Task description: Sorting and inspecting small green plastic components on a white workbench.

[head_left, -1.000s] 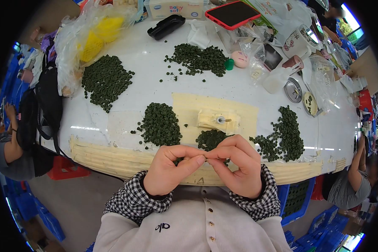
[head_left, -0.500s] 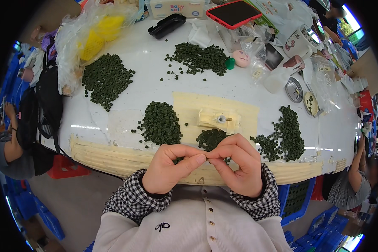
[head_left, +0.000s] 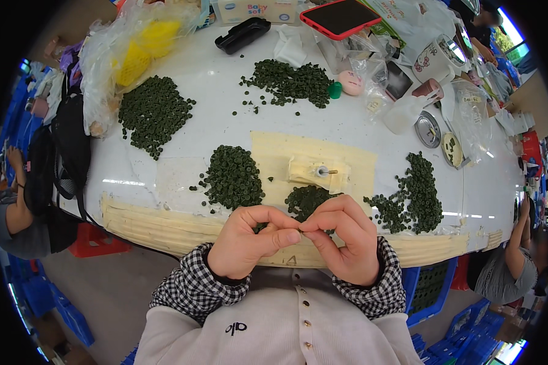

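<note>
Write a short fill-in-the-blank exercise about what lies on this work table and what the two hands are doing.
1. The small pieces heaped in piles on the white table are dark ____ in colour.
2. The left hand and right hand meet at their ____, close to the table's near edge.
3. The phone at the far edge has a ____ case.
4. Both cuffs show a black and white ____ pattern.

Missing words: green; fingertips; red; checked

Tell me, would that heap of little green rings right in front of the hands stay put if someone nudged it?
Probably not. The green ring heap is loose, unbound pieces, so a push would likely scatter it; strays already lie around it. The rings look small and round, so some might roll on the smooth white table. They seem light: the left hand and right hand work one with fingertips alone.
</note>
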Demonstrator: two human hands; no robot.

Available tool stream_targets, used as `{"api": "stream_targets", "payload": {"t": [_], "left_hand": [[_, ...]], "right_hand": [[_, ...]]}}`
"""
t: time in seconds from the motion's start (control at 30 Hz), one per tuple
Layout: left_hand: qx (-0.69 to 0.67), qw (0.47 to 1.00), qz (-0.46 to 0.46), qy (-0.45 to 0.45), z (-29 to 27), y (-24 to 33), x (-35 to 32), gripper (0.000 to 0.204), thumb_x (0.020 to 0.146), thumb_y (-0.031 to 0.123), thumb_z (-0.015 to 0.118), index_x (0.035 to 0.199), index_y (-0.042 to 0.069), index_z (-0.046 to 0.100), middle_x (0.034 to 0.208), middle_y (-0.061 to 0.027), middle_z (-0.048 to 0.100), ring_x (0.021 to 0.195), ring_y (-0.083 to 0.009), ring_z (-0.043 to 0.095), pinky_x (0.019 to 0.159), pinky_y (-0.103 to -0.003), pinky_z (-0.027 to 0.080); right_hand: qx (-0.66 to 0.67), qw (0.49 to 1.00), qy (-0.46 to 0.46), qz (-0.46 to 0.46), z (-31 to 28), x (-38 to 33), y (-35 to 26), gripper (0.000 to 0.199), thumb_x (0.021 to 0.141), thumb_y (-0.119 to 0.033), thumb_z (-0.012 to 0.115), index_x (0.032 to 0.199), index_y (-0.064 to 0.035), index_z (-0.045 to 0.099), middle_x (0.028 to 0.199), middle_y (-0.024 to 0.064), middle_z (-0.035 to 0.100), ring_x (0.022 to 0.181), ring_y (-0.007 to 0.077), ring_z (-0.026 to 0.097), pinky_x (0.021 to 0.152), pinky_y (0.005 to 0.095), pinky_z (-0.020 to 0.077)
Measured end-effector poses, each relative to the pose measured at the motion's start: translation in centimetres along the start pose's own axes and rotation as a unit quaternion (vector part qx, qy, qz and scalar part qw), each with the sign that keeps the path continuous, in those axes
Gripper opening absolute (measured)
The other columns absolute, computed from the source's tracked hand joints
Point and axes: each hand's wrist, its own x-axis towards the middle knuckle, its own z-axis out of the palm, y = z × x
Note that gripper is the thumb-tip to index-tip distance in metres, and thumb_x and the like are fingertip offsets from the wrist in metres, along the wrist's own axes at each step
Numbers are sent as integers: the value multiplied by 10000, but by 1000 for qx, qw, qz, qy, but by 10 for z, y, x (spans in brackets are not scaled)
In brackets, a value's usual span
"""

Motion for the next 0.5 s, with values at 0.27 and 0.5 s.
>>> {"api": "stream_targets", "payload": {"t": [0.27, 0.5], "left_hand": [[-7, 999, 24, 21, 4, 1, 1, 113, 827, 28, 682, 931, -10, 663, 582, 110, 379, 523, 9, 316, 485, -167, 272], [-19, 1000, 7, 10, 3, 1, 1, 96, 848, 44, 662, 928, -8, 656, 585, 101, 379, 509, 1, 304, 461, -172, 258]], "right_hand": [[-50, 997, 29, -52, 5, -2, 3, 208, 713, 51, 698, 896, -9, 620, 856, 96, 562, 725, 225, 562, 603, 292, 469], [-41, 997, 35, -50, 5, -2, 2, 232, 693, 63, 708, 895, -13, 624, 848, 86, 563, 728, 218, 562, 603, 291, 469]]}}
